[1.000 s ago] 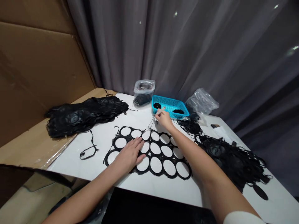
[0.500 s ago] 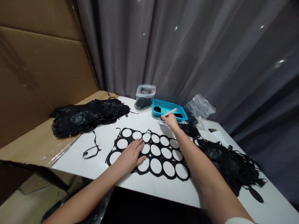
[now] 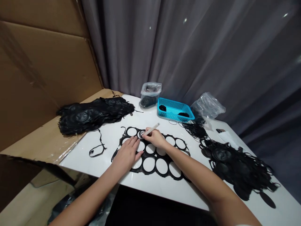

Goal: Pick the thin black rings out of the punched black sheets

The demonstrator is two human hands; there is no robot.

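A black rubbery sheet with rows of large round holes lies on the white table in front of me. My left hand rests flat on its left part, fingers spread. My right hand pinches a white pen-like tool, tilted up to the right. Its fingertips are at a hole in the sheet's back row, just beyond my left fingers. Thin black loops show at that hole; whether they hang on the tool's tip is too small to tell.
A blue basket holding black bundles stands at the back, beside a clear plastic tub and a plastic bag. Black sheets are piled at left; black scraps and thin rings lie at right. Cardboard walls the left.
My right hand has come back from the blue basket to the sheet's back row, still holding the pen-like tool. My left hand stays flat on the sheet. The view has shifted slightly.
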